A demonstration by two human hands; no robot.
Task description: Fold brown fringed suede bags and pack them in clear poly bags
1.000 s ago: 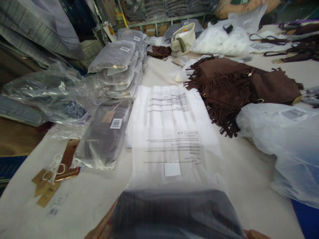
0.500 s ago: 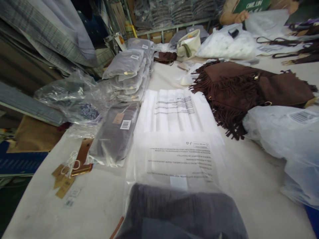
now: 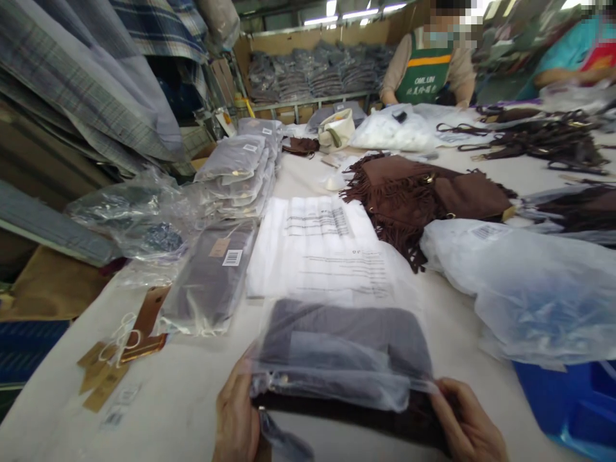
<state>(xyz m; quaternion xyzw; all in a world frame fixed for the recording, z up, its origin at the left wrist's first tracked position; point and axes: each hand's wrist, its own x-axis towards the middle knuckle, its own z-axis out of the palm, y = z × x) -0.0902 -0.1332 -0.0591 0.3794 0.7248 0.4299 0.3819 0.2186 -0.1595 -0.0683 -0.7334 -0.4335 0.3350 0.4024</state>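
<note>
A dark grey pouch in a clear plastic bag (image 3: 346,327) lies at the front of the table, with a dark brown piece showing at its near edge. My left hand (image 3: 238,410) grips the bag's left side, fingers wrapped round it. At the right side my right hand (image 3: 464,417) pinches the bag's edge between thumb and fingers. Just beyond lie printed clear bags (image 3: 322,256) on white sheets. To the left is a bagged grey pouch (image 3: 212,276) with a tag and barcode label.
Bagged pouches (image 3: 231,167) are stacked behind on the left. Brown tags (image 3: 103,378) and a phone (image 3: 147,321) lie front left. Fringed brown bags (image 3: 418,192), a filled plastic bag (image 3: 539,289) and a blue crate (image 3: 568,404) are at right. A person in a green apron (image 3: 426,77) stands behind.
Both my hands have come into view, holding the bagged pouch. Its dark near edge now shows. The view has tilted up, showing more of the people and shelves behind.
</note>
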